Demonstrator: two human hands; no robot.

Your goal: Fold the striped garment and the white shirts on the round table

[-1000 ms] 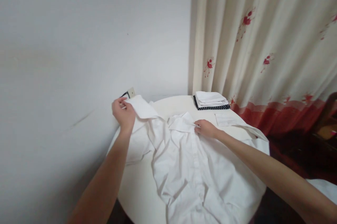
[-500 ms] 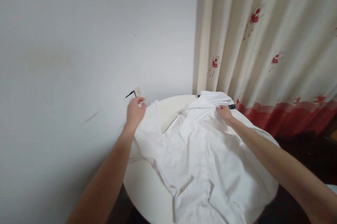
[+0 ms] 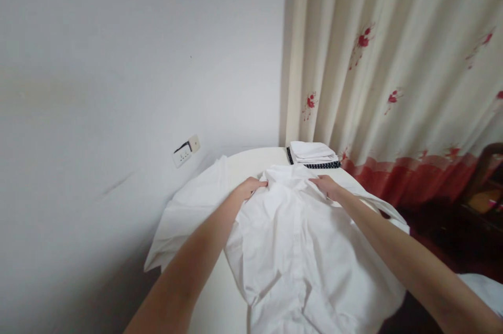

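Observation:
A white shirt (image 3: 283, 229) lies spread and wrinkled over a round white table (image 3: 220, 292), its collar end towards the wall and its button front running down the middle. At the left of the collar, my left hand (image 3: 252, 185) pinches the cloth. Opposite it, my right hand (image 3: 327, 186) is closed on the collar's right side. One sleeve reaches out left over the table edge and hangs down; cloth also hangs over the right edge. The fingertips of both hands are partly hidden in the fabric.
Behind the collar, a folded white cloth (image 3: 313, 152) rests on a dark dotted item (image 3: 322, 165). A wall socket (image 3: 182, 156) is at the left on the white wall (image 3: 137, 51). A floral curtain (image 3: 377, 77) hangs at the right, with a dark wooden piece of furniture (image 3: 485, 187) beside it.
My left hand has moved right from the sleeve to the collar. My right hand has come down and slightly left, away from the folded cloth. The sleeve now lies out to the left.

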